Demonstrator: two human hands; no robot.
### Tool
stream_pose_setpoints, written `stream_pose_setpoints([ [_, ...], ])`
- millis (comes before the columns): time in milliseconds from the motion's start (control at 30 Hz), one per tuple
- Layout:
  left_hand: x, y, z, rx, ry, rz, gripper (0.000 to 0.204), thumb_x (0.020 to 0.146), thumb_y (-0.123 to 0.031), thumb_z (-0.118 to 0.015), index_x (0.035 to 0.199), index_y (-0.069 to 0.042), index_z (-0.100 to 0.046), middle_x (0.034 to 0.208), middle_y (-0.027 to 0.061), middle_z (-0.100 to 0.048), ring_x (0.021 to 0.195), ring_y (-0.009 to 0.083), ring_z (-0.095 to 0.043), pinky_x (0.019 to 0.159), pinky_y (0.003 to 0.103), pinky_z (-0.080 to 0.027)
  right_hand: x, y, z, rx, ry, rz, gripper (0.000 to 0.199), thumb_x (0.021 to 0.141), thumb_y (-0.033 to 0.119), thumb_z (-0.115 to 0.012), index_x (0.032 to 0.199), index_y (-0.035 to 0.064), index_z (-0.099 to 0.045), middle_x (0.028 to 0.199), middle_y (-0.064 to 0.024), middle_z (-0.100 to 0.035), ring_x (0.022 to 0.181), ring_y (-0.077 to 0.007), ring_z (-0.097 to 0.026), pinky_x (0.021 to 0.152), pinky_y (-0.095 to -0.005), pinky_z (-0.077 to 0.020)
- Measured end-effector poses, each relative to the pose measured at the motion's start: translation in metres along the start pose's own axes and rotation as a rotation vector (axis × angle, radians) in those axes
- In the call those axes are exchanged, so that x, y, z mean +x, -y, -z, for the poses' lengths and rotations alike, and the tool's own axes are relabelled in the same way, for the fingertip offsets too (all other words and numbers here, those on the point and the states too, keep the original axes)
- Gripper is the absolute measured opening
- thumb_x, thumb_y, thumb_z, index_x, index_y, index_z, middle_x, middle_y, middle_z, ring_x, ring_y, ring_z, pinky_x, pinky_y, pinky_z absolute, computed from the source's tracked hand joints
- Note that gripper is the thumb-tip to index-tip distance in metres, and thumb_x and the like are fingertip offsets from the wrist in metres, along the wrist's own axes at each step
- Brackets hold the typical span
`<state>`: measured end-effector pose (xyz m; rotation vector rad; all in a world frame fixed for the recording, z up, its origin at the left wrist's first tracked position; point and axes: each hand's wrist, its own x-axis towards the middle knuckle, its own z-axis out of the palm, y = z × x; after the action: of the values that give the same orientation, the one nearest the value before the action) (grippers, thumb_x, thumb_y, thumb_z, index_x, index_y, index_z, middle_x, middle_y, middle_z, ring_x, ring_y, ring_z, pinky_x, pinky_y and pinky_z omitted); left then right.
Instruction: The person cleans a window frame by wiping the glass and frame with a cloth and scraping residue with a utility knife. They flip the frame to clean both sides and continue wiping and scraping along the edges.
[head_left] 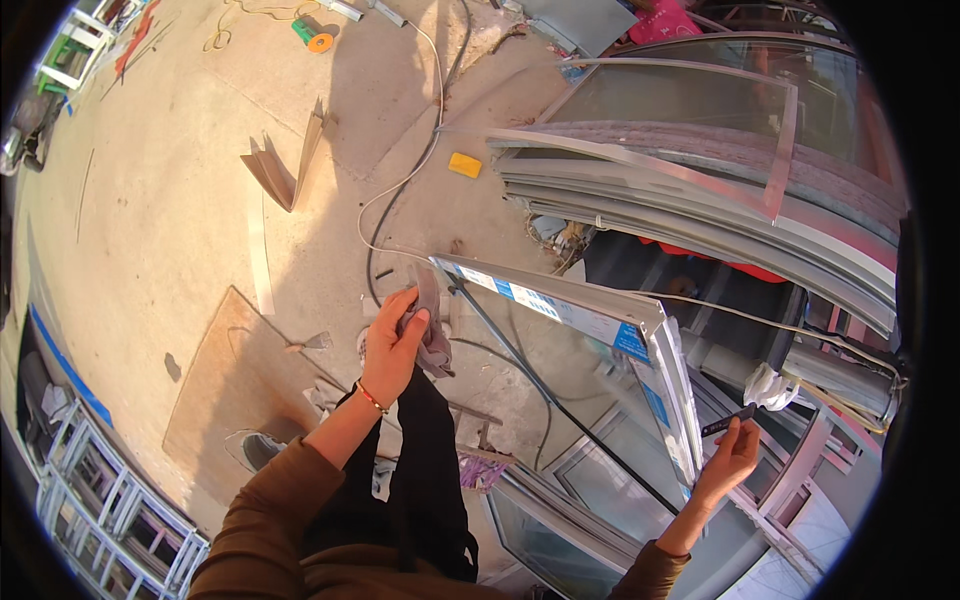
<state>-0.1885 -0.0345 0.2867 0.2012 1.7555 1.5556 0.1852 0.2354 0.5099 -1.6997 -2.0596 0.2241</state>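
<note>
My left hand point(392, 345) is closed on a crumpled mauve-grey cloth point(433, 345) near the far left corner of a metal window frame point(560, 303). The frame stands tilted before me, with blue and white protective film on its sides. Beside its right side, my right hand point(728, 462) pinches a slim, flat black tool point(727, 421); its exact kind does not show. A long dark bar point(560, 385) slants from under the frame's far corner toward the lower right.
Stacked glazed frames point(700, 185) fill the right, and glass panels point(590, 535) lean below. Cables point(437, 130) cross the floor past a yellow block point(465, 165). A brown board point(225, 390), a brush point(310, 344) and bent sheet pieces point(285, 175) lie left; metal lattice frames point(110, 505) stand lower left.
</note>
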Motion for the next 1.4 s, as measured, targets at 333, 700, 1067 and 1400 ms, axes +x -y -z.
stream_pose_setpoints([
  [333,0.093,-0.139,-0.077,0.269,0.495,-0.383,0.038,0.106,-0.017,-0.066,0.137,0.004,-0.062,0.140,0.0175,-0.060,0.122,0.0249,-0.062,0.103,0.032,-0.048,0.006,0.039,-0.001,-0.043,-0.144,-0.025,0.004,0.100,-0.001,-0.068,0.096,-0.0011,-0.066,0.078,-0.0059,-0.059,0.053,-0.0118,-0.054,0.050,-0.0293,-0.0395],
  [700,0.168,-0.182,-0.126,0.516,1.342,-0.408,0.021,0.105,-0.013,-0.062,0.123,-0.004,-0.068,0.130,0.0140,-0.063,0.110,0.0344,-0.066,0.095,0.039,-0.054,0.004,0.113,-0.042,0.169,-0.515,-0.618,0.016,0.102,0.014,-0.072,0.093,0.0020,-0.066,0.062,0.0032,-0.056,0.050,-0.0029,-0.049,0.047,-0.0236,-0.0342],
  [1067,0.169,-0.194,-0.149,0.579,1.848,-0.285,0.023,0.105,-0.013,-0.063,0.123,-0.001,-0.069,0.130,0.0164,-0.062,0.112,0.0366,-0.065,0.095,0.041,-0.053,-0.051,0.138,-0.053,0.063,-0.835,-0.745,0.014,0.101,0.013,-0.076,0.096,0.0013,-0.069,0.071,0.0077,-0.054,0.060,0.0005,-0.039,0.054,-0.0188,-0.0279],
  [1400,0.111,-0.078,-0.189,0.460,2.099,-0.270,0.036,0.109,-0.029,-0.055,0.133,-0.004,-0.067,0.137,0.0197,-0.060,0.125,0.0371,-0.060,0.103,0.043,-0.051,-0.078,0.138,-0.050,0.041,-0.863,-0.807,0.012,0.101,0.012,-0.076,0.101,0.0023,-0.070,0.075,0.0057,-0.059,0.059,0.0013,-0.044,0.049,-0.0178,-0.0316],
])
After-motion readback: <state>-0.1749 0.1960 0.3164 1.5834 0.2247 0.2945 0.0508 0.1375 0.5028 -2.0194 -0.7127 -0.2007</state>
